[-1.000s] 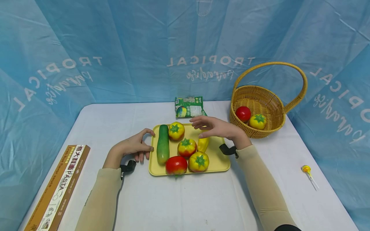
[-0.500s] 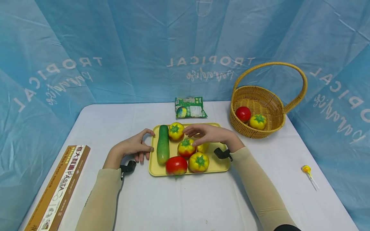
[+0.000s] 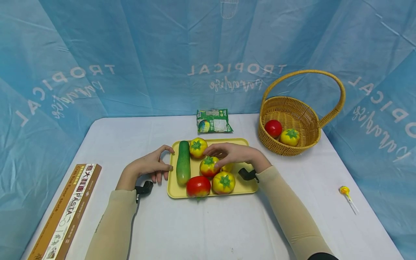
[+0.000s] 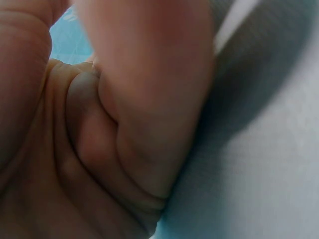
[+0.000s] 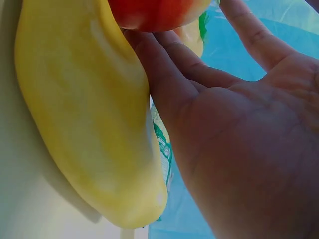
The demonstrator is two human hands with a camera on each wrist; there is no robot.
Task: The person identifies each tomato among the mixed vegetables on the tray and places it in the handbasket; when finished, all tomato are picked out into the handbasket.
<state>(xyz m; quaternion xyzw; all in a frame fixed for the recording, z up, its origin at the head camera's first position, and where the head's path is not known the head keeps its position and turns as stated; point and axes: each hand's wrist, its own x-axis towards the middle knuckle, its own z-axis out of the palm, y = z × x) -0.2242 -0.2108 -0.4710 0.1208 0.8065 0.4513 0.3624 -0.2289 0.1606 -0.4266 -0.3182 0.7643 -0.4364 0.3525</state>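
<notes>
"Head view: where have I got the right hand [image 3: 235,154]?"

"I see it reaching in from three o'clock over the tray [image 3: 241,183], thumb and fingers about the middle fruit [image 3: 207,167], which sits near the tray's centre."

"Do I have a grip?"

"I can't tell. On my right wrist feed some fingertips vanish behind the fruit, with the long fruit [image 5: 94,119] just beside them."

"And my left hand [image 3: 150,165]?"

"Wide. Thumb and forefinger stand apart at the tray's nine o'clock edge, near the cucumber [image 3: 183,164]."

"What's round the middle fruit?"

"I count the blushed fruit [image 3: 197,147] at eleven o'clock, the yellow fruit [image 3: 223,183] toward five, the red fruit [image 3: 197,186] at seven."

"Beyond the tray?"

"I've a green bag [image 3: 214,121] at twelve, a basket [image 3: 307,119] at two."
</notes>
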